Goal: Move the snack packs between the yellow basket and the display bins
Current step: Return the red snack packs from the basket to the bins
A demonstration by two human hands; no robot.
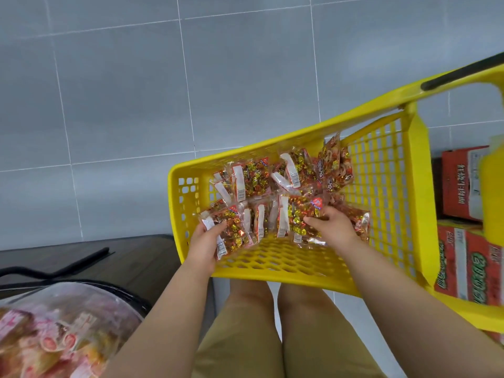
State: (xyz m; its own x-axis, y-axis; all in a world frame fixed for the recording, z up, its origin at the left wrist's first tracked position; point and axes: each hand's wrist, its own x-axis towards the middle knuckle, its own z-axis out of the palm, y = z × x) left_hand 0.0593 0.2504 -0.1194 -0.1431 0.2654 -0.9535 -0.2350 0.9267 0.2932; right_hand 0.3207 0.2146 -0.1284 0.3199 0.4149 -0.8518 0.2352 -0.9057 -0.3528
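Note:
A yellow basket [387,203] stands on the grey tiled floor in front of my knees, holding several clear snack packs [251,178] of red and gold sweets. My left hand [203,245] grips one snack pack [231,231] at the basket's near left corner. My right hand [331,226] reaches into the basket's middle and curls its fingers over another snack pack [302,214] lying on the pile. A few packs with a cartoon print [334,162] lean against the far mesh wall.
A clear display bin [90,298] with pink wrapped snacks sits at the lower left, on a dark shelf [141,257] with black wire rims. Red cardboard cartons [466,266] are stacked to the right of the basket. The basket's black-gripped handle [463,73] juts out at the upper right.

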